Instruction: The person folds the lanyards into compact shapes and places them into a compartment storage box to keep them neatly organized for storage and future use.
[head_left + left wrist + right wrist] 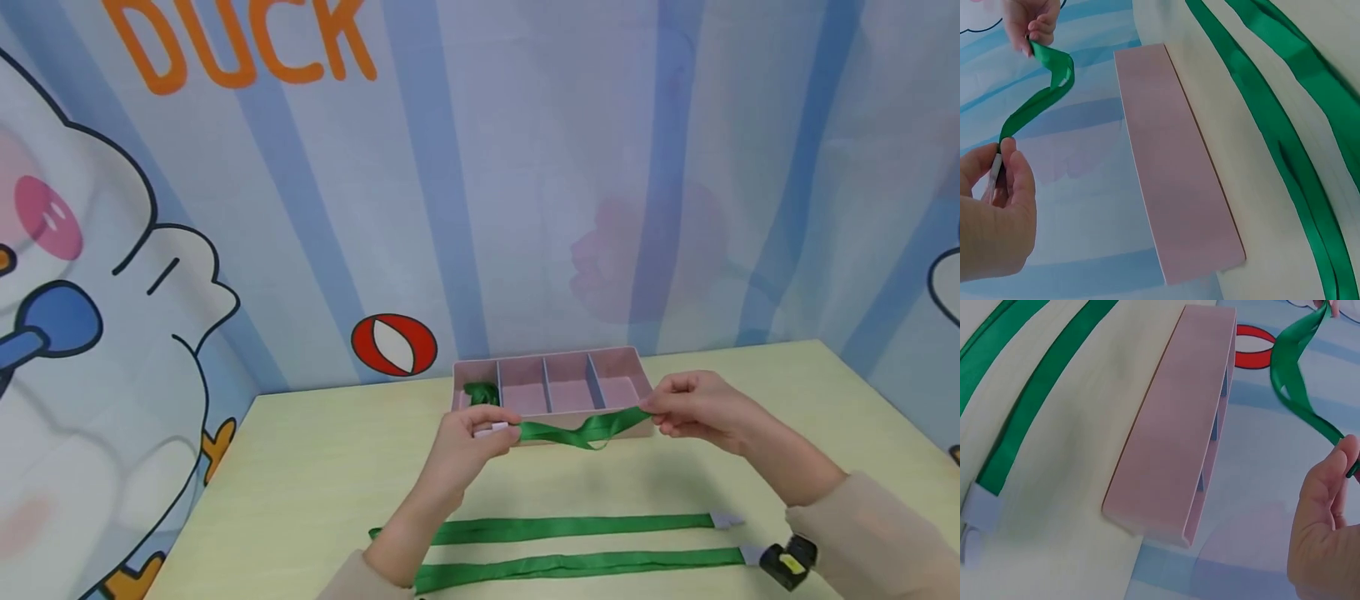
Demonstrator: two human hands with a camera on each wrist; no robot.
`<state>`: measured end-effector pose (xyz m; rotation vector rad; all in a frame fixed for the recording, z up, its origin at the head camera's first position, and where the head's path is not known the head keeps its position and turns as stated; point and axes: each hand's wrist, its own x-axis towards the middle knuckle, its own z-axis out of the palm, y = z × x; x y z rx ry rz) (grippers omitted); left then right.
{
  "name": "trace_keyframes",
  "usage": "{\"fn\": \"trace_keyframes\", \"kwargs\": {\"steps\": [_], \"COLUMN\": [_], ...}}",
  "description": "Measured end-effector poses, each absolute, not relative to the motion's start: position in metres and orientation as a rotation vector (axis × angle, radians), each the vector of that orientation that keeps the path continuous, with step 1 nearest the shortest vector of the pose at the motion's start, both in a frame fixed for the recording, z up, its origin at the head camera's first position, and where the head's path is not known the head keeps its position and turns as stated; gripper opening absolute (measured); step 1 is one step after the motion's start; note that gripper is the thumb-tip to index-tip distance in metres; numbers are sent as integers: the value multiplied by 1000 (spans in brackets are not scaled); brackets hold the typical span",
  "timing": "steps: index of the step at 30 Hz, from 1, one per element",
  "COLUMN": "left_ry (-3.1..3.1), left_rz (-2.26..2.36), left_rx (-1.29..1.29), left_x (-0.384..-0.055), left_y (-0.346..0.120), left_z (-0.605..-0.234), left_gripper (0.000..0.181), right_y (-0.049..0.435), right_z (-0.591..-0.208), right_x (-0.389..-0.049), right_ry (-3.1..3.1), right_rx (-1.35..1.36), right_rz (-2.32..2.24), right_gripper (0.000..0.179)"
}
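Observation:
A green lanyard [581, 433] is stretched in the air in front of the box, its middle sagging and slightly twisted. My left hand [461, 454] pinches its left end, where a white plastic fitting [994, 169] shows between thumb and fingers. Its other end is pinched by my right hand [705, 412], between thumb and forefinger. Behind it stands a pink box [1160, 425] with several compartments in a row. Bundled green lanyard [482, 393] lies in the leftmost compartment. The other compartments show bare floors.
On the pale table [315, 467], two green straps [570, 528] lie side by side nearer me, with pale plastic ends [725, 521] to the right. A printed curtain [540, 167] hangs right behind the box. A small black device [789, 562] sits by my right sleeve.

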<state>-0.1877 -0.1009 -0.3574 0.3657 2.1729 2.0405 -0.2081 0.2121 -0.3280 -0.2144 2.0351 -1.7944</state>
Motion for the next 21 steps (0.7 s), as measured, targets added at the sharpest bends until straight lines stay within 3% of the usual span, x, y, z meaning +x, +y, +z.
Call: {"fn": "trace_keyframes", "kwargs": {"steps": [21], "left_ry": [2011], "left_rz": [2184], "left_rx": [281], "left_x": [-179], "left_y": [-49], "left_z": [-354], "left_gripper": [19], "right_y": [151], "right_z": [-325], "right_x": [-193], "right_ry": [2081], "right_rx": [-149], "right_rz": [-1844], "right_gripper": [12]}}
